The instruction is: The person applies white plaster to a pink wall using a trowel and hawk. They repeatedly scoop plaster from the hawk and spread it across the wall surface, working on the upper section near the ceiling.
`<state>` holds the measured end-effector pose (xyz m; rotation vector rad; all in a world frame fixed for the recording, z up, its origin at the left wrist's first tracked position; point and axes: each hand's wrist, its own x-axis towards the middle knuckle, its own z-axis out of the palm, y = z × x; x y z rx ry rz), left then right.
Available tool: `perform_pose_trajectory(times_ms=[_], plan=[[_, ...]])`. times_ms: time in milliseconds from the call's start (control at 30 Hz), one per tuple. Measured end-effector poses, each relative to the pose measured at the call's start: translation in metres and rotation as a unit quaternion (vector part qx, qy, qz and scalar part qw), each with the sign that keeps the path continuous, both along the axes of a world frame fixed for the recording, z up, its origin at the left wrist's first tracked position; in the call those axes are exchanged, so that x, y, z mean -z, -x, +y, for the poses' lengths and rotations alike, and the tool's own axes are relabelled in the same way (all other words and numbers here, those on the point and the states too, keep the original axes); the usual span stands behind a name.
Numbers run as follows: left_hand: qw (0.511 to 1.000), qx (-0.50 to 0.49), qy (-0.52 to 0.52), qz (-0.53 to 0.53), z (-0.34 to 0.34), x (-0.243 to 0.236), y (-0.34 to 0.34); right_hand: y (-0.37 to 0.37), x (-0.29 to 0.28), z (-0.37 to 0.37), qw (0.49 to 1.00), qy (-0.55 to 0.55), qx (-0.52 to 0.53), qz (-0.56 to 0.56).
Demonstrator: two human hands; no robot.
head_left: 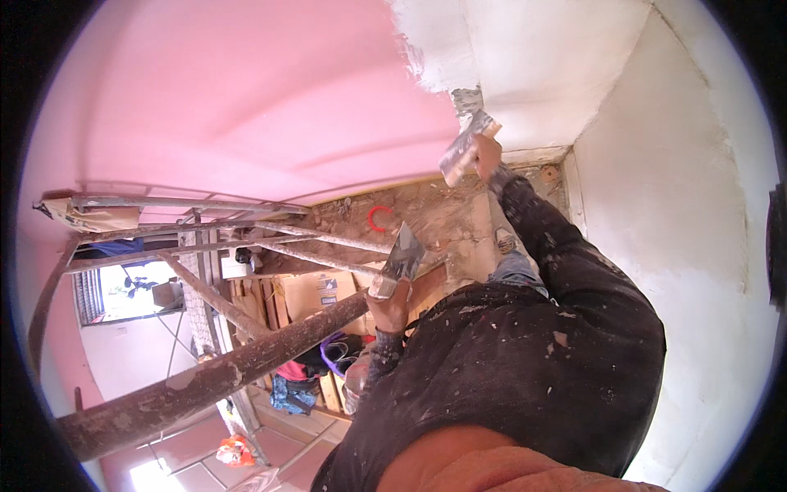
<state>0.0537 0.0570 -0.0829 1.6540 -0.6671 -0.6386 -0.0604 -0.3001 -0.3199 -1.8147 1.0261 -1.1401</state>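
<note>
My right hand (487, 156) is closed around a wide putty knife (466, 148), its blade smeared with pale filler. That blade is at the wall, just below a rough grey patch (467, 100) between the pink paint (270, 90) and the white plaster (541, 49). Lower and to the left, my left hand (388, 312) grips a second wide putty knife (403, 256), its metal blade pointing up and away from me. Some filler shows near the base of this blade. Both handles are mostly hidden by my fingers.
A thick, plaster-spattered scaffold pole (221, 377) crosses at the left, with thinner scaffold bars (221, 243) beyond it. Below lie a cardboard sheet (320, 295), a red curved piece (379, 219) and heaped cloth items (293, 395). A white plastered wall (672, 205) stands close on the right.
</note>
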Motion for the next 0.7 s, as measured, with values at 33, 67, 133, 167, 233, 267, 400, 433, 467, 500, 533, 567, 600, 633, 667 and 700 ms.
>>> perform_pose_trajectory(times_ms=[33, 67, 133, 167, 233, 267, 400, 433, 467, 500, 533, 567, 600, 633, 667, 700], plan=[[1.000, -0.017, -0.016, 0.006, 0.004, -0.005, 0.000, -0.032, 0.012, -0.016, 0.982, -0.154, 0.036, -0.103], [0.998, -0.025, -0.049, -0.013, 0.005, -0.014, 0.002, -0.062, 0.022, -0.031, 0.926, -0.286, 0.099, -0.227], [0.996, -0.060, -0.058, -0.013, 0.013, -0.015, 0.006, -0.128, 0.021, -0.053, 0.689, -0.533, 0.217, -0.441], [0.997, -0.060, -0.055, -0.006, 0.012, -0.014, 0.007, -0.131, 0.046, -0.073, 0.889, -0.358, 0.241, -0.152], [0.997, -0.025, -0.073, -0.011, 0.011, -0.013, 0.004, -0.144, 0.071, -0.137, 0.947, -0.164, 0.241, -0.132], [0.998, -0.018, -0.068, -0.004, 0.009, -0.017, 0.007, -0.160, 0.062, -0.159, 0.921, -0.229, 0.238, -0.209], [0.995, -0.041, -0.090, -0.024, 0.027, -0.005, 0.003, -0.237, -0.034, -0.097, 0.792, -0.492, 0.247, -0.264], [0.994, -0.038, -0.093, -0.035, 0.032, 0.001, 0.000, -0.234, -0.044, -0.054, 0.850, -0.424, 0.177, -0.256], [0.993, -0.039, -0.112, -0.025, 0.031, -0.002, 0.002, -0.221, -0.057, -0.011, 0.898, -0.348, 0.095, -0.252], [0.991, -0.033, -0.127, -0.016, 0.023, -0.009, 0.003, -0.201, -0.062, 0.022, 0.922, -0.313, 0.045, -0.222], [0.990, -0.026, -0.141, -0.004, 0.016, -0.011, 0.005, -0.180, -0.060, 0.050, 0.939, -0.292, 0.004, -0.184], [0.997, 0.018, -0.070, -0.004, 0.006, -0.002, 0.007, -0.160, -0.027, 0.058, 0.978, -0.199, 0.047, -0.048], [0.999, 0.040, 0.001, -0.011, 0.000, 0.012, 0.007, -0.142, -0.006, 0.071, 0.971, -0.239, 0.014, 0.000], [0.995, 0.043, 0.076, -0.038, -0.001, 0.019, 0.007, -0.136, 0.006, 0.090, 0.961, -0.271, -0.036, 0.042], [0.985, 0.088, 0.123, -0.088, -0.019, 0.027, 0.008, -0.106, 0.058, 0.081, 0.933, -0.333, 0.019, 0.136], [0.985, 0.092, 0.114, -0.094, -0.011, 0.035, 0.003, -0.099, 0.050, 0.104, 0.946, -0.311, -0.016, 0.085]])
